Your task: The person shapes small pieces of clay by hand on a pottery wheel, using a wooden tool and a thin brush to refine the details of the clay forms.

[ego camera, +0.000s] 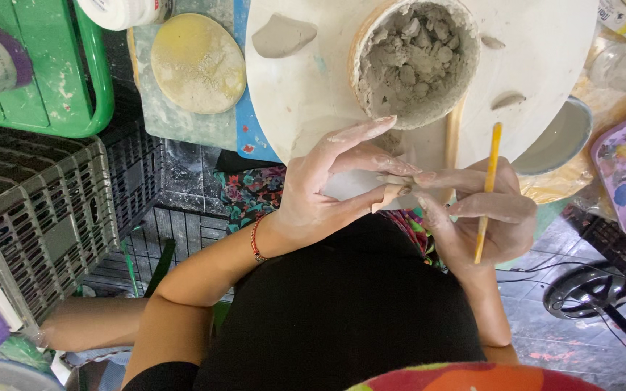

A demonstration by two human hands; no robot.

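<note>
Clay piece (394,190) pinched between both hands, just below centre of the frame.

Small and pale tan, it is nipped by the left hand (320,195) with thumb and fingers curled narrow round it — the right hand (483,217) meets it with its fingertips and also grips a thin yellow-handled tool (487,192), whose long axis runs nearly upright in the frame. Which way the piece itself points I cannot tell. Just above lies the white round board (291,94), its near edge touching the fingers, carrying a tub of grey clay lumps (414,61); a grey crate (38,210) sits well apart at left.
</note>
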